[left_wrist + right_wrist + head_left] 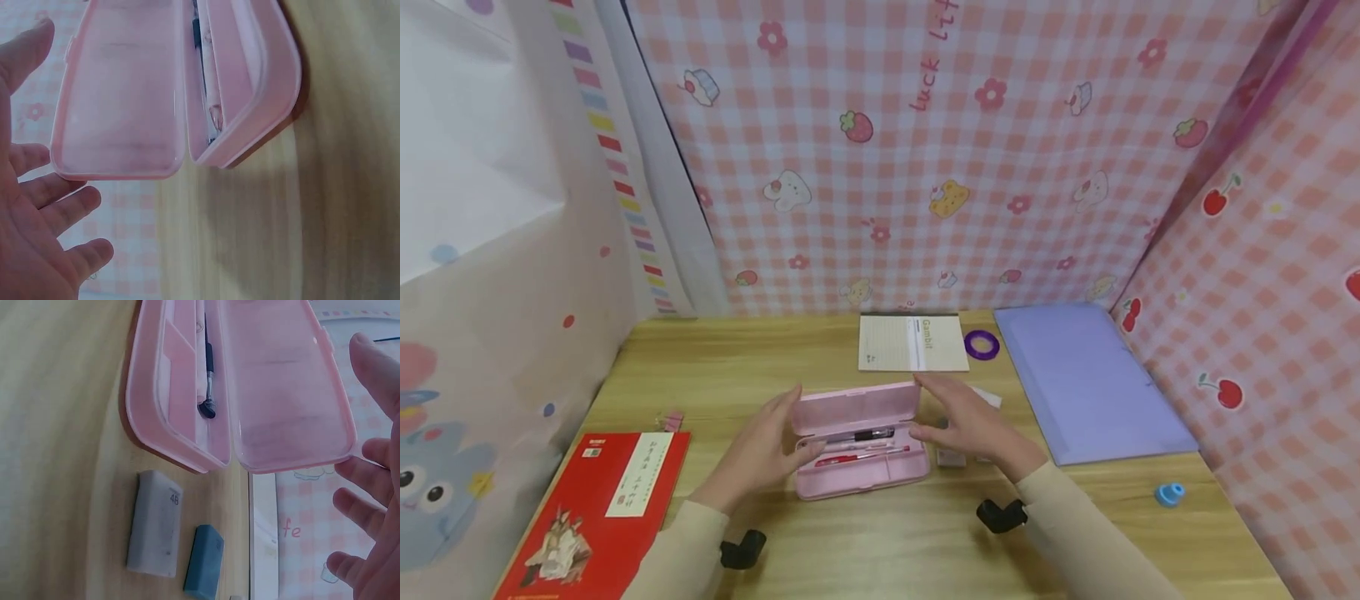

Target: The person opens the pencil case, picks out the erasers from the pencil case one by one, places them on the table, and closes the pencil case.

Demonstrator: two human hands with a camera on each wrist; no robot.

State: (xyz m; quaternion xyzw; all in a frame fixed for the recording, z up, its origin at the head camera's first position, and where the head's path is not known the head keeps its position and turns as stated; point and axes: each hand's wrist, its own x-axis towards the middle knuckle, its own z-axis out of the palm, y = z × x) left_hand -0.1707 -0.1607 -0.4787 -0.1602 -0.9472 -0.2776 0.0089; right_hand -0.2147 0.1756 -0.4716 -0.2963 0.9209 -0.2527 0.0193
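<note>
A pink pencil case (863, 477) lies with its lid (856, 408) raised on the wooden table. Inside it are a black-capped pen (874, 434) and a red pen (859, 456). My left hand (765, 446) is at the case's left end, and its spread fingers reach the lid's corner in the left wrist view. At the other end, the fingertips of my right hand (964, 421) meet the opposite lid corner. Neither hand curls round anything. A white eraser marked 4B (156, 525) and a dark teal eraser (205, 561) lie close to the case's right end.
Behind the case lie a notepad (887, 343) and a purple tape roll (982, 332). A lilac folder (1093, 383) and a small blue object (1169, 494) are on the right. On the left are a red book (602, 533) and a pink clip (673, 421).
</note>
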